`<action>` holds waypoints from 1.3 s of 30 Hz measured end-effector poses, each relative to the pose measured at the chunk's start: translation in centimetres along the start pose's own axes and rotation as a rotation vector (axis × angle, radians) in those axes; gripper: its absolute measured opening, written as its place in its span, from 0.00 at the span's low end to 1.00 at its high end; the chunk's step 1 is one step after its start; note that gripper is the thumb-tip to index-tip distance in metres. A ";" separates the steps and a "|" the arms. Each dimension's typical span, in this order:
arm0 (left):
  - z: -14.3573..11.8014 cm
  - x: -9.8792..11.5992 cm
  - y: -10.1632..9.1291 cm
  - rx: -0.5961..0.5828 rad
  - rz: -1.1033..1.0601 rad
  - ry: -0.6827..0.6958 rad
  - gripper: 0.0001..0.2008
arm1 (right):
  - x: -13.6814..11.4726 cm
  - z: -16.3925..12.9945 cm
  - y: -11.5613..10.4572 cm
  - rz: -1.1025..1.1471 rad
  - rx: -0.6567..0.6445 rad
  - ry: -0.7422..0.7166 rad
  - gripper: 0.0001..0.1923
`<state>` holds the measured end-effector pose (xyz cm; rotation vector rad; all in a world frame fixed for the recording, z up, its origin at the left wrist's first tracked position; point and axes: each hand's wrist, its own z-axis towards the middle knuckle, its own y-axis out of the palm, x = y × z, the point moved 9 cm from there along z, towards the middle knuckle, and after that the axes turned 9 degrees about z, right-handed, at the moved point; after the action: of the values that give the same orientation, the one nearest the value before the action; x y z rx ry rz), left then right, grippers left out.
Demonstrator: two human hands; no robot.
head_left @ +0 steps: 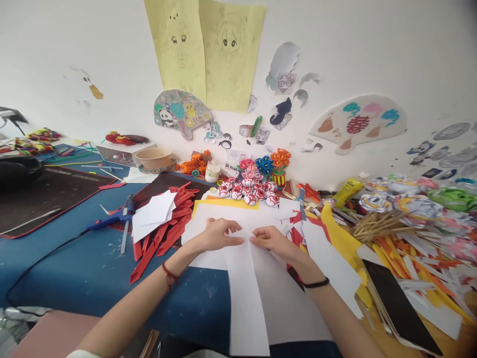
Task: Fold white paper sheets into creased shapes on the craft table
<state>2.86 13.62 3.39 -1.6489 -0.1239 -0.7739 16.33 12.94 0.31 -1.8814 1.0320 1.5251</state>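
A long white paper strip point(246, 298) lies lengthwise on a wider white sheet point(290, 303) in front of me. My left hand point(218, 234) presses the far end of the strip with its fingertips. My right hand point(272, 239) pinches the same end from the other side. The fingertips of both hands almost meet at the strip's top edge. More white paper point(223, 215) lies under my hands, over a yellow sheet point(227, 203).
Red paper strips point(164, 233) and folded white papers point(152, 214) lie left, beside a blue glue gun point(112, 218). Red-and-white paper balls point(248, 191) and paper flowers point(274, 164) stand at the back. Yellow and white sheets, wooden sticks point(376, 226) and a black pad point(398, 306) crowd the right.
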 end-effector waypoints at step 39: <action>8.4 -1.7 1.5 0.250 0.123 0.229 0.05 | 1.6 7.2 -5.8 -0.008 0.070 -0.087 0.15</action>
<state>5.76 21.50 0.93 -1.3108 0.0418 -0.8122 16.93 21.52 -3.45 -1.7534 1.0236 1.5320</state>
